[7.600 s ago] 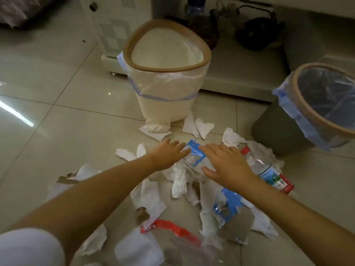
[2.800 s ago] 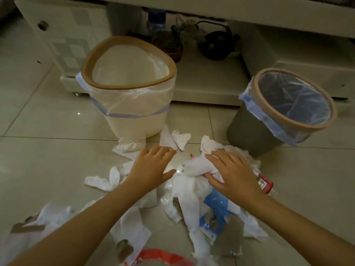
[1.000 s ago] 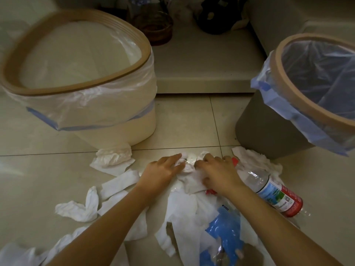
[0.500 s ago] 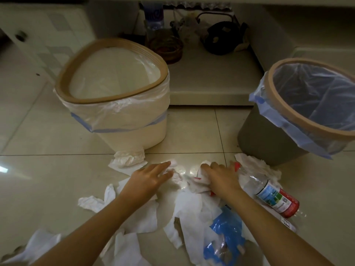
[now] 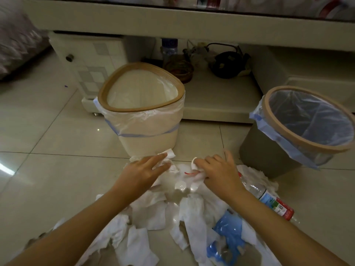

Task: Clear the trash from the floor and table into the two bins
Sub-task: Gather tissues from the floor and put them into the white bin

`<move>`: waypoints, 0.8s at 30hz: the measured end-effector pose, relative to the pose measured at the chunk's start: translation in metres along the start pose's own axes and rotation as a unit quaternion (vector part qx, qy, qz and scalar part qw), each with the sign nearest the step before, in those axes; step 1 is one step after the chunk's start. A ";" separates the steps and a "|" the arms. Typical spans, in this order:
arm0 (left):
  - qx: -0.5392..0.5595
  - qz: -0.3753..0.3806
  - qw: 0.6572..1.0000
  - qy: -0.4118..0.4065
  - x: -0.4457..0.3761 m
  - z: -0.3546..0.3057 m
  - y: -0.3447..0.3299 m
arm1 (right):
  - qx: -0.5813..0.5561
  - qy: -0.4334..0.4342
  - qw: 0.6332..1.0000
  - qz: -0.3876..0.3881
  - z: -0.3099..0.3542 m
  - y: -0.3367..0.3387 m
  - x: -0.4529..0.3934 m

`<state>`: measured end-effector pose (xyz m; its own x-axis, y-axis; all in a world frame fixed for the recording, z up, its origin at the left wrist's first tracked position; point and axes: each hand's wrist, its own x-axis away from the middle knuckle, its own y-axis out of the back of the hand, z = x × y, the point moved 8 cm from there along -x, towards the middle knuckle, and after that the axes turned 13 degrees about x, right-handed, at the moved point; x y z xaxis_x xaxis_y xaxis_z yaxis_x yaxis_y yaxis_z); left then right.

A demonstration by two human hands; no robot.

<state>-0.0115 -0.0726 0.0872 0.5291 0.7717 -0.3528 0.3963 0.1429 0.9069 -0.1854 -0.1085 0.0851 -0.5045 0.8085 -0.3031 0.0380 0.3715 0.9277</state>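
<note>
White tissue scraps (image 5: 153,214) lie heaped on the tiled floor between my arms. My left hand (image 5: 142,172) lies flat with straight fingers on a crumpled tissue (image 5: 170,154) at the foot of the cream bin (image 5: 142,110). My right hand (image 5: 217,172) curls its fingers round a wad of white tissue with a red streak (image 5: 194,169). A clear plastic bottle with a red label (image 5: 269,200) lies just right of my right forearm. A blue plastic wrapper (image 5: 228,235) sits among the scraps. The grey bin (image 5: 299,129) stands at the right.
Both bins have plastic liners and tan rims. Behind them runs a low cream table shelf (image 5: 217,96) carrying a dark teapot (image 5: 226,64), a brown bowl (image 5: 179,69) and a bottle. A drawer unit (image 5: 88,60) stands at back left.
The view has pulled back and up. Both hands have shifted slightly toward the bins, and my right hand has gathered the tissue wad tighter.
</note>
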 end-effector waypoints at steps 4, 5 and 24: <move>-0.020 -0.048 0.998 -0.031 -0.011 -0.007 0.055 | -0.010 -0.004 0.998 -0.061 -0.005 0.051 -0.018; -0.032 -0.062 0.997 -0.040 -0.014 -0.008 0.070 | -0.011 -0.003 0.997 -0.076 -0.006 0.065 -0.024; -0.071 -0.033 0.980 0.180 -0.113 0.129 0.123 | 0.023 -0.045 0.987 -0.150 0.012 0.166 -0.151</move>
<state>0.0740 -0.2216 0.2086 0.1954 0.9230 -0.3316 0.2987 0.2660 0.9165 -0.0930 -0.1635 0.2821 -0.4212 0.6947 -0.5831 -0.0610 0.6198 0.7824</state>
